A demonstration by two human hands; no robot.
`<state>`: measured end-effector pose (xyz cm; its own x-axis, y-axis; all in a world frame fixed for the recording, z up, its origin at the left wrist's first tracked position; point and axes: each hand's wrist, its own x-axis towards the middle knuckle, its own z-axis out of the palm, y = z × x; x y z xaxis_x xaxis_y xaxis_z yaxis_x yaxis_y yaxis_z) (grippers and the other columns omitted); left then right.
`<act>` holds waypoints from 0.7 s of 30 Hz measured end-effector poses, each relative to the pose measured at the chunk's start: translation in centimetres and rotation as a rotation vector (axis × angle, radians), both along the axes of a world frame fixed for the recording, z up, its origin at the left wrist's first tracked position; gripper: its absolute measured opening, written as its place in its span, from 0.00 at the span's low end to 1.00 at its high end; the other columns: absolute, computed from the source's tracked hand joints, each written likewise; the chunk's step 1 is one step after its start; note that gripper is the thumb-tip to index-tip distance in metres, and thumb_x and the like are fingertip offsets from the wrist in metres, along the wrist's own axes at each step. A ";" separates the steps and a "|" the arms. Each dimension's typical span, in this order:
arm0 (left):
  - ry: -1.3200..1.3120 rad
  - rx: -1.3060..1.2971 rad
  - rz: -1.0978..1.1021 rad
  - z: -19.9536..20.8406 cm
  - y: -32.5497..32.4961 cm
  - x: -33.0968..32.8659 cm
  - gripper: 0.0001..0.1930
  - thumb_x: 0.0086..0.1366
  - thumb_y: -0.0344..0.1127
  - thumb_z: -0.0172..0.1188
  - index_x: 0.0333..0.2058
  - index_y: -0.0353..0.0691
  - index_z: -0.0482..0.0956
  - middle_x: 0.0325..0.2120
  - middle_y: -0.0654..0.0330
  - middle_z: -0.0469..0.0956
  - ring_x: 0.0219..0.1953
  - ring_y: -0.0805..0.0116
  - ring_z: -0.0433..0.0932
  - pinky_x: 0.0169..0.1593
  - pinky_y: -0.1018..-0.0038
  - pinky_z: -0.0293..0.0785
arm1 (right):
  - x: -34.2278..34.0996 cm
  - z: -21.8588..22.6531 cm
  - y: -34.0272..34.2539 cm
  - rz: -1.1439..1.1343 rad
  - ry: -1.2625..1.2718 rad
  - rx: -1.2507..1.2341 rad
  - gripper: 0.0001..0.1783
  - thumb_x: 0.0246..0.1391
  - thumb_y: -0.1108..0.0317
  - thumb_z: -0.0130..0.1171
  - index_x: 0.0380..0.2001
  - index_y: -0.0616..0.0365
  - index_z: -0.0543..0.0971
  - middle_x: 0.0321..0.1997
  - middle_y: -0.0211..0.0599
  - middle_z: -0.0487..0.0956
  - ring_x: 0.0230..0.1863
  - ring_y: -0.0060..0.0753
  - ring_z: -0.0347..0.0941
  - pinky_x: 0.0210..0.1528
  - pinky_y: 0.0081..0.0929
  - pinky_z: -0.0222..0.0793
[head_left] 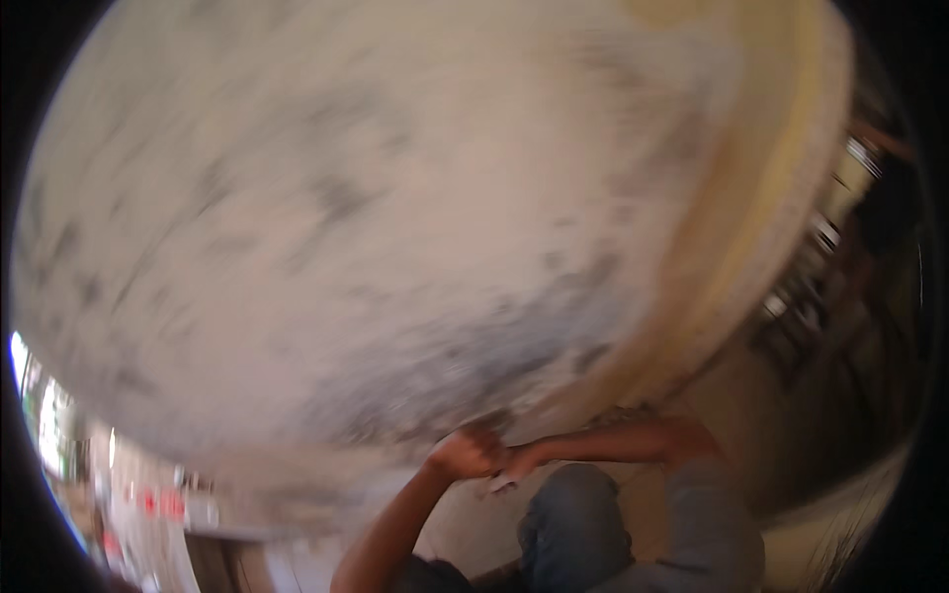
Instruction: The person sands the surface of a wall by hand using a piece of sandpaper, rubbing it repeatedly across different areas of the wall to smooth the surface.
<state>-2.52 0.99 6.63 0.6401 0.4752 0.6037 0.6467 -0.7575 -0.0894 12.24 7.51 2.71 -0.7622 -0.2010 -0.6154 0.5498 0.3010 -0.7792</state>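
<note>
Motion blurs the picture. My left hand (471, 452) is closed in a fist shape close to the lower part of a large pale, dark-stained surface (415, 227). Right beside it, my right hand (521, 462) is closed too, its fingers meeting the left hand. A small whitish bit (503, 483) shows just below the fingers, too smeared to name. What either hand grips is hidden.
A yellow-brown band (732, 227) edges the pale surface on the right. Beyond it lies a dark area with blurred shiny objects (791, 287). My bent knee (578, 519) is below the hands. Red and white shapes (163, 504) appear at lower left.
</note>
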 end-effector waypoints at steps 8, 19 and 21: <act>-0.031 0.007 0.009 3.5 -2.6 1.0 0.12 0.50 0.38 0.61 0.14 0.45 0.71 0.17 0.63 0.73 0.25 0.64 0.74 0.30 0.70 0.72 | 3.2 4.9 -0.1 -0.384 0.024 0.166 0.13 0.53 0.57 0.57 0.32 0.56 0.80 0.27 0.30 0.77 0.26 0.23 0.72 0.27 0.22 0.67; -0.043 0.215 -0.082 3.6 -1.7 -0.7 0.17 0.51 0.50 0.60 0.30 0.41 0.80 0.28 0.61 0.78 0.34 0.66 0.76 0.38 0.70 0.71 | 5.8 7.0 0.6 -0.568 0.069 0.272 0.20 0.53 0.46 0.57 0.26 0.52 0.78 0.24 0.26 0.75 0.23 0.20 0.70 0.20 0.20 0.61; -0.056 0.213 -0.066 3.3 -1.7 -0.7 0.20 0.51 0.52 0.60 0.32 0.40 0.80 0.29 0.61 0.79 0.34 0.67 0.76 0.38 0.71 0.70 | 5.9 8.6 -0.6 -0.569 0.060 0.240 0.23 0.54 0.45 0.56 0.24 0.56 0.78 0.21 0.26 0.74 0.21 0.19 0.69 0.21 0.19 0.63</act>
